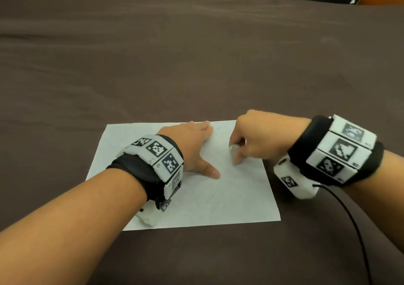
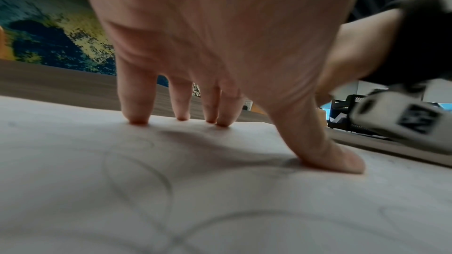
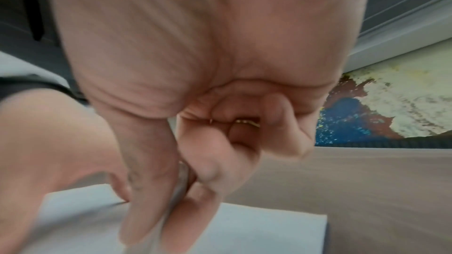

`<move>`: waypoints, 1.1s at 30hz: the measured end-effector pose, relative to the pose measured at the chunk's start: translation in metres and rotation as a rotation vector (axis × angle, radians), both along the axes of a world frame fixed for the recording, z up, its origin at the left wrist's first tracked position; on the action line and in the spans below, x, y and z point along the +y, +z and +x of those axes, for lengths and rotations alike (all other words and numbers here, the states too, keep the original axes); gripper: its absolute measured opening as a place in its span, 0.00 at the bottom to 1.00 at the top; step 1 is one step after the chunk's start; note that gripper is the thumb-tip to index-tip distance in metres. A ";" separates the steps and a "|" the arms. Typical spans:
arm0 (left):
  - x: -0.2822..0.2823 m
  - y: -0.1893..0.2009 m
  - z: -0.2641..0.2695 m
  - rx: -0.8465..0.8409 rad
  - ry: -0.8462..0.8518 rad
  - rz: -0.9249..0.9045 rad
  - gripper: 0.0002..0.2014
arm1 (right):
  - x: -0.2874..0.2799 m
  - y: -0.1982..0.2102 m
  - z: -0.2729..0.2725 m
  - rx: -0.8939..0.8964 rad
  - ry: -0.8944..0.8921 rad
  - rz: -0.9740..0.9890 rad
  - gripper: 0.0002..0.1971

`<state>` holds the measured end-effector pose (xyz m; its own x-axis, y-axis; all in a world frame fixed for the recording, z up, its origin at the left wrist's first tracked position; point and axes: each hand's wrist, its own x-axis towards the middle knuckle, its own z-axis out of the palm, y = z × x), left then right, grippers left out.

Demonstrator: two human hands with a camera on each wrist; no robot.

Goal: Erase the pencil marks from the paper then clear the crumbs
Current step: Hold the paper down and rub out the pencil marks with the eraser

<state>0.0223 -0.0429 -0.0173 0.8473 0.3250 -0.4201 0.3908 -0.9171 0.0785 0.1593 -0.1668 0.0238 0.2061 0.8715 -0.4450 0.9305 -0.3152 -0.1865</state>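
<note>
Your left hand (image 1: 192,147) lies flat with fingers spread, pressing the paper (image 1: 229,201) onto the brown tablecloth (image 1: 196,66). Your right hand (image 1: 260,140) pinches a small white eraser (image 1: 234,151) between curled fingers, its tip against the sheet's upper middle. Faint pencil marks (image 2: 137,179) show under the left palm.

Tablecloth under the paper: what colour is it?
Plain dark brown tablecloth, no pattern; the head view shows it best.

White paper (image 1: 196,204), brown tablecloth (image 1: 196,55)
</note>
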 end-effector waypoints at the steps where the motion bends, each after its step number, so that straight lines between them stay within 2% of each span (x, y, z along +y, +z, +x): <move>1: 0.000 0.000 0.000 -0.001 -0.001 -0.003 0.60 | 0.009 0.000 0.006 -0.013 -0.019 0.031 0.01; 6: 0.000 0.002 0.000 -0.001 -0.015 -0.003 0.59 | 0.049 0.002 0.020 -0.100 -0.075 0.114 0.03; 11: -0.002 0.004 -0.001 0.018 -0.009 0.012 0.58 | 0.061 0.000 0.018 -0.224 -0.016 0.134 0.07; 18: -0.003 0.005 -0.001 0.042 0.004 0.017 0.57 | 0.044 0.003 0.011 -0.155 0.081 0.001 0.07; 26: -0.004 0.006 -0.001 0.029 -0.013 0.021 0.58 | 0.071 0.002 0.014 -0.208 -0.036 0.142 0.07; 30: -0.003 0.004 -0.001 0.021 -0.013 0.015 0.57 | 0.066 -0.001 0.014 -0.230 0.032 0.103 0.08; 33: -0.002 0.004 -0.001 0.039 -0.002 0.010 0.57 | 0.058 0.002 0.012 -0.197 0.087 0.005 0.07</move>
<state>0.0217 -0.0449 -0.0134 0.8308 0.3275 -0.4500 0.3913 -0.9187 0.0539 0.1714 -0.1088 0.0260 0.2123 0.8920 -0.3991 0.9729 -0.2314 0.0003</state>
